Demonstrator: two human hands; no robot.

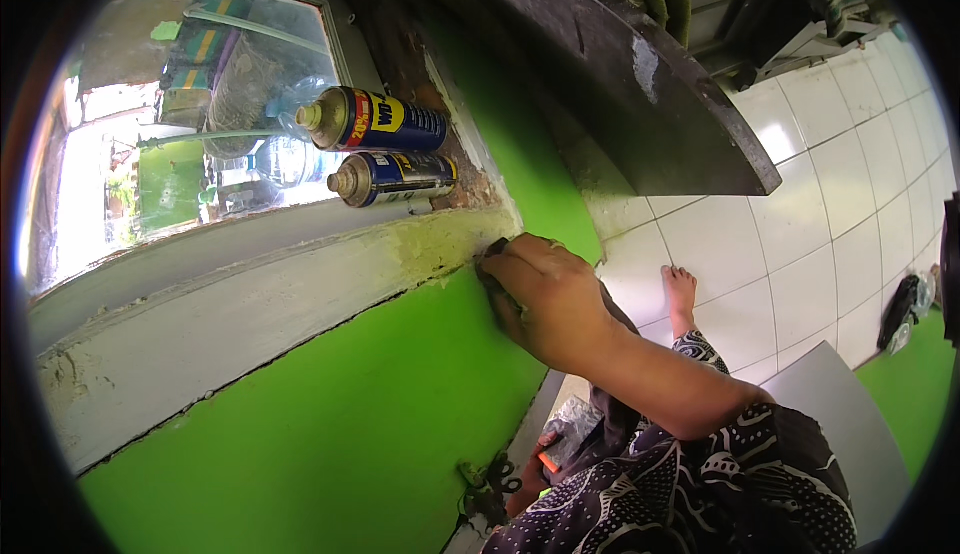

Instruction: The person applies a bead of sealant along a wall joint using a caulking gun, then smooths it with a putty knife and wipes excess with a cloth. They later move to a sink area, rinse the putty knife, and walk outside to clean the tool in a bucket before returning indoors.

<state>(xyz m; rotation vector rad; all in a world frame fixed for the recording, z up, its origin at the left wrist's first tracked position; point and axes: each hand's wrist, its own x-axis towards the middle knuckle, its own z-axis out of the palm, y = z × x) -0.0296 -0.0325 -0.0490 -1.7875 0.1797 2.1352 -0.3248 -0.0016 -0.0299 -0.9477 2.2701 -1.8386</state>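
Note:
My right hand is closed on a small dark piece and presses it to the corner where the yellow-stained end of the pale window ledge meets the green wall. What the piece is, I cannot make out. My left hand is low by the patterned black-and-white clothing, partly hidden, its fingers curled by a small orange object and a crumpled clear plastic wrapping. Two spray cans without caps, one upper and one lower, lie sideways beside the window, beyond my right hand.
A dark slab with a chipped edge juts out at the upper right. White floor tiles spread below, with a bare foot on them. Black-handled scissors show near my left hand. The window stands at the left.

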